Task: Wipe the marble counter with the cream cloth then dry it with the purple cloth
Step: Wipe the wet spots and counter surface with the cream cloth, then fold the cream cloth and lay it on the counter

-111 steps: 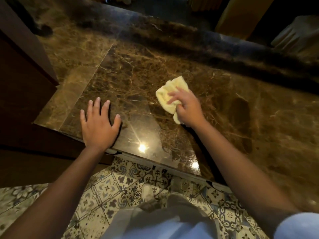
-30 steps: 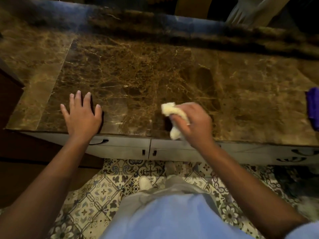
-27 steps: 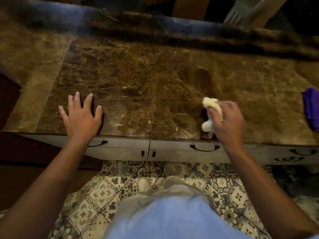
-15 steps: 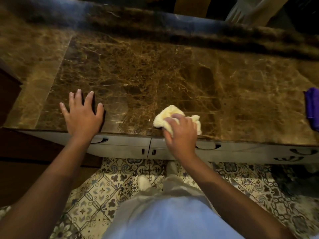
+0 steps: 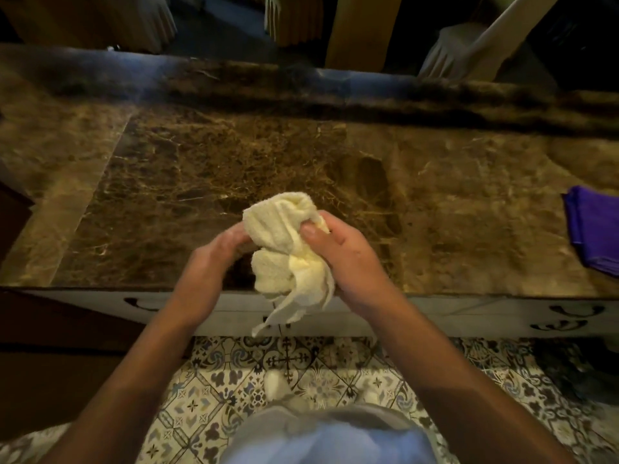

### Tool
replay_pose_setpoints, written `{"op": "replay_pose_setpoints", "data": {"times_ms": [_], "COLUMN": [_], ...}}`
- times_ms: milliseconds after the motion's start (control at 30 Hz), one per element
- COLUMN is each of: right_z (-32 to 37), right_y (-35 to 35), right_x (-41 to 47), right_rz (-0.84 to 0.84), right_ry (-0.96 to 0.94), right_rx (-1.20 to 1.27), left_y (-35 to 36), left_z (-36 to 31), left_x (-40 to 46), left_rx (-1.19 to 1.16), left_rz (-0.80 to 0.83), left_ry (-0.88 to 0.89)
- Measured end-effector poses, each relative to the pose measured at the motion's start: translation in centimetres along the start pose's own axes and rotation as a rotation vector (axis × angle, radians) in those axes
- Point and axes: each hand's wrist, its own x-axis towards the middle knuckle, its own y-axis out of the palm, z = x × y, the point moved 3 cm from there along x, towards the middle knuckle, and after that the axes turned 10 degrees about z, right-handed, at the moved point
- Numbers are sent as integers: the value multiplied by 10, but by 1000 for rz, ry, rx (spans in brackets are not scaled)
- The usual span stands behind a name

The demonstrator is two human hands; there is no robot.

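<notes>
The cream cloth (image 5: 284, 249) is bunched up and lifted off the brown marble counter (image 5: 167, 182), above its front edge. My right hand (image 5: 345, 259) grips the cloth from the right, thumb on top. My left hand (image 5: 214, 259) holds it from the left and below, its fingers partly hidden behind the fabric. A loose corner of the cloth hangs down in front of the drawers. The purple cloth (image 5: 593, 229) lies folded on the counter at the far right, cut off by the frame edge.
White drawer fronts with dark handles (image 5: 469, 316) run under the counter's front edge. A raised marble ledge (image 5: 301, 85) borders the back. Patterned floor tiles (image 5: 301, 370) lie below. A dark wooden cabinet (image 5: 13, 212) stands at the left.
My left hand has left the counter and come to the cloth. My right hand stopped wiping near the front edge and lifted the cloth; both hands now hold it bunched.
</notes>
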Motion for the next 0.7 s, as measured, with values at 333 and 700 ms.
{"op": "replay_pose_setpoints", "data": {"times_ms": [333, 700], "right_z": [9, -23], "right_y": [-109, -207], "right_x": [-114, -220], "right_rz": [-262, -239], "right_ry": [-83, 172], "right_rx": [576, 269], "left_y": [156, 304], "left_z": [-72, -117], "left_x": [38, 62], "left_rx": [168, -69], "left_rz": [-48, 58], "left_ry": [330, 179]}}
